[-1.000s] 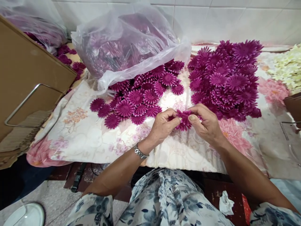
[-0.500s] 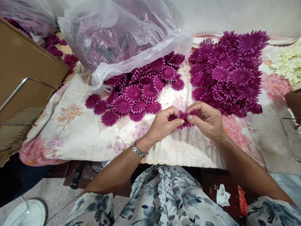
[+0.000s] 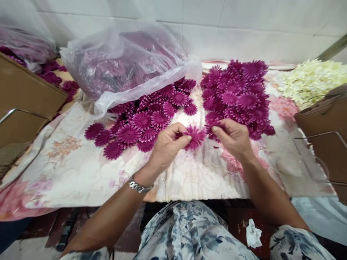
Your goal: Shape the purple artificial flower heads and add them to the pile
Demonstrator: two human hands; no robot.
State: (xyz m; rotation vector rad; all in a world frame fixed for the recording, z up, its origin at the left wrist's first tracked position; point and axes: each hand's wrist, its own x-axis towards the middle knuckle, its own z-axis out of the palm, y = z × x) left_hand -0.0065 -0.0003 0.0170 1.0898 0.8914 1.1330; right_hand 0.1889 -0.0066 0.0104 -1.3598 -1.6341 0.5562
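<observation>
Between the thumb and fingers of my left hand [image 3: 170,142] is a purple artificial flower [image 3: 195,137], its petals spread to the right. My right hand [image 3: 231,136] pinches another purple flower piece [image 3: 212,127], which overlaps the near left edge of the right-hand pile of flowers [image 3: 238,95]. The two hands are apart, with a gap of cloth between the pieces. Left of them lies a looser heap of purple flowers [image 3: 141,124], partly under a clear plastic bag [image 3: 121,68] full of more.
A flowered cloth [image 3: 94,180] covers the table. Cardboard boxes stand at the left [image 3: 29,83] and right [image 3: 325,122]. Pale yellow flowers [image 3: 314,81] lie at the back right, and a tiled wall [image 3: 244,32] rises behind.
My hands were together on purple flower layers; now they have parted, each with a piece. The right hand is beside the right pile. The whole view has shifted to the right and upward.
</observation>
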